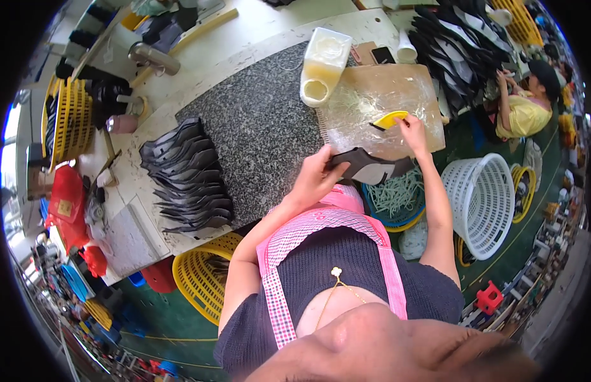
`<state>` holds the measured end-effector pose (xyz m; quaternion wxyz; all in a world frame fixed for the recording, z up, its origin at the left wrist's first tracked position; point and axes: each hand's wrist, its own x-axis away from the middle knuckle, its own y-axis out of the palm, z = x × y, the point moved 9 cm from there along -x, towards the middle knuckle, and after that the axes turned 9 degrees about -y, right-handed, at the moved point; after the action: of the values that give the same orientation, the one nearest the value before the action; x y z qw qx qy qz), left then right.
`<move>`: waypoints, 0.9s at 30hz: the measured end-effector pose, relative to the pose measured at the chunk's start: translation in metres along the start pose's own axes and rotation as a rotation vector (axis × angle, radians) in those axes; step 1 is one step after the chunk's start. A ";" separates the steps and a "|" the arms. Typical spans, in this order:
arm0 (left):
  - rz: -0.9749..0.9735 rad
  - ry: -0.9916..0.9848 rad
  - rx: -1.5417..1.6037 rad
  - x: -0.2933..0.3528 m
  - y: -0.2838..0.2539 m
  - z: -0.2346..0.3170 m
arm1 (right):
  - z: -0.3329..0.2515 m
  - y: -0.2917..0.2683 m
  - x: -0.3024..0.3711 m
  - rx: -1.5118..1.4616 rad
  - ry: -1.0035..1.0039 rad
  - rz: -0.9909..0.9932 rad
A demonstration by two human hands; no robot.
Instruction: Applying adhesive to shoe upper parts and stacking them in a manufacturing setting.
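Observation:
My left hand (pixel 313 173) grips the end of a dark, curved shoe upper (pixel 370 170) with a grey lining, in front of the board's near edge. My right hand (pixel 412 133) is closed on a yellow-handled brush (pixel 389 120) with a dark edge, over a tan board (pixel 384 89) smeared with glue-like residue. A translucent jug (pixel 324 63) with a cut opening and pale yellowish contents stands at the board's far left corner. Left of the granite-look slab (pixel 260 114), a row of similar dark uppers (pixel 187 175) overlaps on the table.
Below the board, a basket holds pale green strips (pixel 396 193). A white basket (pixel 480 207) stands on the right, a yellow basket (pixel 206 280) at lower left. More dark pieces (pixel 458 54) lie at far right, near a co-worker in yellow (pixel 526 114). A phone (pixel 382 55) lies behind the board.

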<state>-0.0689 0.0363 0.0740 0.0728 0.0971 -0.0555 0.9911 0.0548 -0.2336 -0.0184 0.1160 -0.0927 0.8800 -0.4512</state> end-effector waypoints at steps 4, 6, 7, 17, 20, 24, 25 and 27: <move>0.254 -0.066 0.149 0.032 -0.070 -0.001 | -0.048 0.002 -0.023 -0.166 0.002 0.105; 0.336 -0.075 0.361 0.053 -0.095 -0.003 | -0.089 0.008 -0.037 -0.317 -0.039 0.185; 0.361 -0.088 0.396 0.061 -0.105 -0.012 | -0.103 0.018 -0.044 -0.349 -0.085 0.195; 0.908 -0.256 0.685 0.141 -0.162 -0.150 | -0.122 0.081 -0.106 -0.094 -0.184 -0.238; 0.942 -0.303 0.740 0.160 -0.165 -0.192 | -0.133 0.026 -0.129 -0.059 -0.239 -0.021; 0.914 -0.360 0.908 0.165 -0.150 -0.229 | -0.138 -0.009 -0.166 -0.077 -0.253 0.156; 0.921 -0.367 0.868 0.166 -0.147 -0.234 | -0.131 -0.008 -0.175 -0.071 -0.255 0.172; 0.936 -0.407 0.875 0.165 -0.141 -0.232 | -0.113 -0.006 -0.196 -0.013 -0.337 0.241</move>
<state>-0.2499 0.2255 -0.1059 -0.4224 0.2682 0.3025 0.8113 0.2099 -0.0971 0.0739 0.3142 -0.0617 0.8558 -0.4064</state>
